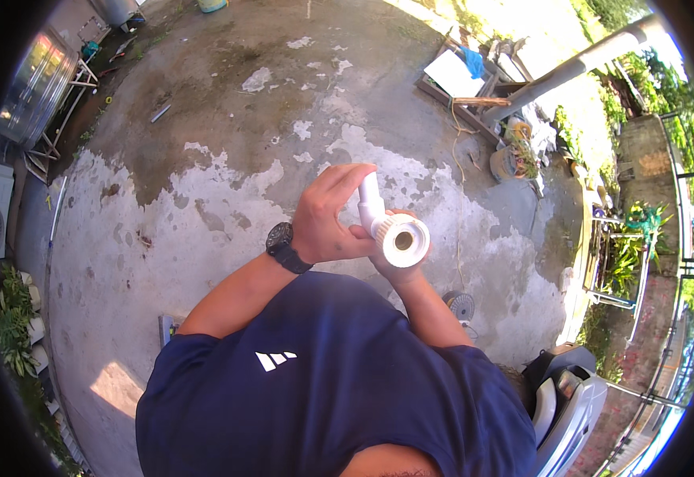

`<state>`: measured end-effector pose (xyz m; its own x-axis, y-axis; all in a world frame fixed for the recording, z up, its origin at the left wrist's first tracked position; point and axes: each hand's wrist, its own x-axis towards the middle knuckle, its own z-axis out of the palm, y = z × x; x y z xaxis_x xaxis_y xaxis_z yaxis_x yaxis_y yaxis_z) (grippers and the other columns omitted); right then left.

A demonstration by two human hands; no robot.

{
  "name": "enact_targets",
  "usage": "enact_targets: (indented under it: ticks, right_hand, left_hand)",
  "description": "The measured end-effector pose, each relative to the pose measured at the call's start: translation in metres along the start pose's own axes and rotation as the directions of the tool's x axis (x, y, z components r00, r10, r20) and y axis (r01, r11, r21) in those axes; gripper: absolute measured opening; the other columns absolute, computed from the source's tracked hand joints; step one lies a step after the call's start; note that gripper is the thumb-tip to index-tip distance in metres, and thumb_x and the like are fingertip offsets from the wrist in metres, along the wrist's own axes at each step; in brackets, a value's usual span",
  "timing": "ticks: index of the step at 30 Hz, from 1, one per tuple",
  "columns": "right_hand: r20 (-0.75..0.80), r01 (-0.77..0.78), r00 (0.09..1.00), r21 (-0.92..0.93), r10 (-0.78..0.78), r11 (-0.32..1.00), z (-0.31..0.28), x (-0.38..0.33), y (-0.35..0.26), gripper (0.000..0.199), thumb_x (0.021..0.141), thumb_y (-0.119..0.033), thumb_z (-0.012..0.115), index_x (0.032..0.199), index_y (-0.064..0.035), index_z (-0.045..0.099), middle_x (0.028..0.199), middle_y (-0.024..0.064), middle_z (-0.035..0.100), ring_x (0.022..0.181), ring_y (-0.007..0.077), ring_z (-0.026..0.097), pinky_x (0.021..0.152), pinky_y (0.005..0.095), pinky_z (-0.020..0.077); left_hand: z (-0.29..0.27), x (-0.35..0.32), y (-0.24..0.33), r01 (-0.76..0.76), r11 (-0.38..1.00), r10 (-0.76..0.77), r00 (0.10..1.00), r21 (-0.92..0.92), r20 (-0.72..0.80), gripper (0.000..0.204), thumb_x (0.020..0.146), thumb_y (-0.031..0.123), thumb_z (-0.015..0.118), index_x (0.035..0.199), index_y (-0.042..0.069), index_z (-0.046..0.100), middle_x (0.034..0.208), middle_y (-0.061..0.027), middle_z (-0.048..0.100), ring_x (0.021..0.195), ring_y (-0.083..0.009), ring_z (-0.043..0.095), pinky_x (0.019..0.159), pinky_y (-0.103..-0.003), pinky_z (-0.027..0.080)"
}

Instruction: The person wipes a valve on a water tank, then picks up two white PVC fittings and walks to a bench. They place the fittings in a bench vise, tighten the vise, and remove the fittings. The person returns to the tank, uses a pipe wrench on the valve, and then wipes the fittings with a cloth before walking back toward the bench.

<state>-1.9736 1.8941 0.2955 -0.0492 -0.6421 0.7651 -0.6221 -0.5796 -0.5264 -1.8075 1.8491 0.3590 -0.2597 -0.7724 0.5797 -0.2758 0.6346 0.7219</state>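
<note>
In front of my chest I hold a white plastic pipe fitting (371,208). It is a short bent tube that ends in a wide ribbed nut (402,240), whose open round mouth faces up. My left hand (323,216), a black watch on its wrist, is closed around the tube side, with fingers reaching over the tube's far end. From behind and below, my right hand (402,273) grips the nut. Most of the right fingers are hidden behind the fitting.
Patchy concrete floor (228,278) surrounds me. A round grey slotted object (459,305) lies by my right elbow, near a thin yellow cord (460,238). Behind right stands a grey plastic chair (573,413). A wooden frame with scrap (450,75) lies far right; a metal tank (37,87) stands far left.
</note>
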Motion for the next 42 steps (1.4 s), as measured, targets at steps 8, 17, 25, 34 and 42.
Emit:
enact_targets:
  ticks: [8,17,25,34,42]
  right_hand:
    - [0.261,-0.292,0.936,0.202,0.236,0.935,0.102,0.05,0.032,0.038,0.068,-0.02,0.095,0.09,-0.0024,0.07,0.083,0.0077,0.071,0.071,0.0172,0.069,0.062,0.0293,0.0539]
    - [0.815,-0.722,0.484,0.165,0.32,0.672,0.295,0.132,0.142,0.04,0.081,-0.023,0.085,0.105,0.0017,0.065,0.088,0.0069,0.071,0.08,0.0111,0.065,0.073,0.0288,0.0527]
    - [0.789,-0.73,-0.097,-0.471,0.606,0.495,0.445,0.129,0.343,0.04,0.084,-0.035,0.08,0.087,0.0031,0.067,0.072,0.0083,0.066,0.055,0.0153,0.062,0.049,0.0318,0.0534]
    - [0.239,-0.664,-0.319,-0.747,0.917,-0.036,0.505,0.152,0.444,0.036,0.083,-0.034,0.078,0.084,0.0001,0.066,0.064,0.0066,0.057,0.049,0.0185,0.055,0.044,0.035,0.0481]
    - [0.337,-0.861,-0.253,-0.507,0.907,-0.052,0.733,0.287,0.38,0.039,0.087,-0.037,0.077,0.091,-0.0009,0.06,0.062,0.0052,0.049,0.044,0.0168,0.045,0.042,0.0326,0.0396]
  left_hand:
    - [-0.042,0.024,-0.097,0.213,0.972,-0.202,0.973,0.098,-0.11,0.078,0.06,0.027,0.087,0.128,0.0,0.06,0.122,-0.0197,0.065,0.109,-0.0356,0.065,0.092,-0.041,0.053]
    - [-0.078,0.013,-0.234,0.836,0.446,-0.891,0.378,-0.321,-0.253,0.125,0.074,0.045,0.088,0.156,-0.008,0.011,0.153,-0.0361,0.03,0.146,-0.0385,0.032,0.114,-0.045,0.036]
    - [-0.07,-0.268,-0.306,0.858,-0.32,-0.69,-0.501,-0.401,-0.523,0.092,0.082,0.051,0.079,0.143,-0.007,0.044,0.127,-0.0272,0.062,0.116,-0.0331,0.063,0.098,-0.036,0.05]
    - [-0.053,-0.321,-0.293,0.1,-0.83,-0.406,-0.783,-0.549,0.472,0.065,0.088,0.055,0.07,0.112,-0.005,0.063,0.089,-0.0163,0.068,0.076,-0.0268,0.067,0.069,-0.043,0.056]
    - [-0.407,-0.19,-0.617,0.726,-0.301,-0.737,-0.589,-0.619,-0.332,0.075,0.088,0.045,0.075,0.138,-0.006,0.053,0.106,-0.0173,0.073,0.089,-0.0216,0.07,0.082,-0.033,0.055]
